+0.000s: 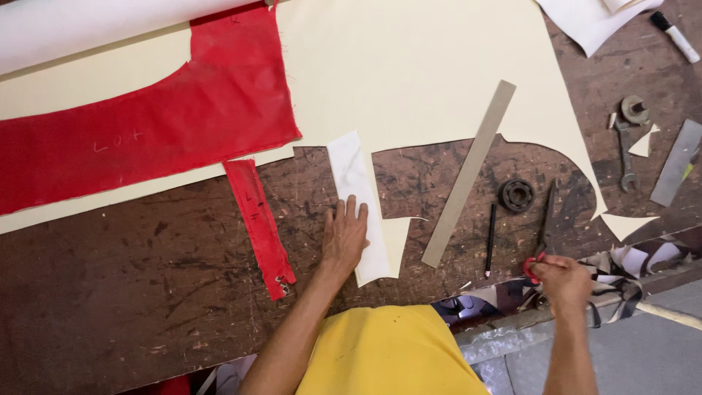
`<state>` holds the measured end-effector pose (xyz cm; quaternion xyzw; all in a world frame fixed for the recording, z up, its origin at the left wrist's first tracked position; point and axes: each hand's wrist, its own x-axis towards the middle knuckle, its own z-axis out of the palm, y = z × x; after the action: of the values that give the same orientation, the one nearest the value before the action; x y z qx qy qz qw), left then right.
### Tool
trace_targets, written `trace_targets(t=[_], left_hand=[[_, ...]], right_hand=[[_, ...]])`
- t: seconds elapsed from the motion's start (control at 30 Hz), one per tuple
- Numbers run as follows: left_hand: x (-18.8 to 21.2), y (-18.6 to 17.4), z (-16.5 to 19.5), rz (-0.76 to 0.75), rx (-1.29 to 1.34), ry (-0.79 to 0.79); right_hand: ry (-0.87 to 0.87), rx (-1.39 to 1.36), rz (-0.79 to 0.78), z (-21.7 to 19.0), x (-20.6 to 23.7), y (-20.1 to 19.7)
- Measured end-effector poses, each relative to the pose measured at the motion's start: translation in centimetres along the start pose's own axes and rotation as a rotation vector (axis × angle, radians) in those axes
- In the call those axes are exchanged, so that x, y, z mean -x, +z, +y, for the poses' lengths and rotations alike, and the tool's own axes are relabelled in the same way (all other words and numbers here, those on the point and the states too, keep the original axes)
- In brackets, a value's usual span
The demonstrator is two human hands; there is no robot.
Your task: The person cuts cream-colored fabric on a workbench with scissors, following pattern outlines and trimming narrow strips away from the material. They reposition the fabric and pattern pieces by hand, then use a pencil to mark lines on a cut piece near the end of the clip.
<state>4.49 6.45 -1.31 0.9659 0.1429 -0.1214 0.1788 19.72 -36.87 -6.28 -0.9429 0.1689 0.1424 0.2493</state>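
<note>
White strip point(356, 197) flat on workbench; red-handled scissors point(542, 234) lying near bench edge.

Left hand point(345, 235) flat, palm down, fingers together and pointing away from the body, wrist straight, forearm running back and slightly left toward the torso. Right hand point(561, 280) closed in a loose fist, knuckles up, thumb side turned left, well apart from the left. Right forearm nearly vertical in view, bare like the left, elbow out of frame.
</note>
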Motion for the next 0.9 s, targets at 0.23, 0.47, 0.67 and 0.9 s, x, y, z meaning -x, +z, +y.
trace_targets(t=[0.23, 0.47, 0.67, 0.9], left_hand=[[-0.4, -0.6, 0.4, -0.038, -0.056, 0.032], [-0.2, -1.3, 0.3, -0.067, -0.042, 0.050], [-0.8, -1.1, 0.7, -0.066, -0.112, 0.047], [-1.0, -0.7, 0.9, -0.074, -0.167, 0.061]], right_hand=[[0.445, -0.632, -0.537, 0.7, 1.3, -7.3], [0.547, -0.704, -0.658, 4.4, 11.0, -5.9], [0.402, -0.624, -1.034, 6.8, 20.3, 2.3], [0.481, -0.842, -1.159, 8.2, 24.5, 4.8]])
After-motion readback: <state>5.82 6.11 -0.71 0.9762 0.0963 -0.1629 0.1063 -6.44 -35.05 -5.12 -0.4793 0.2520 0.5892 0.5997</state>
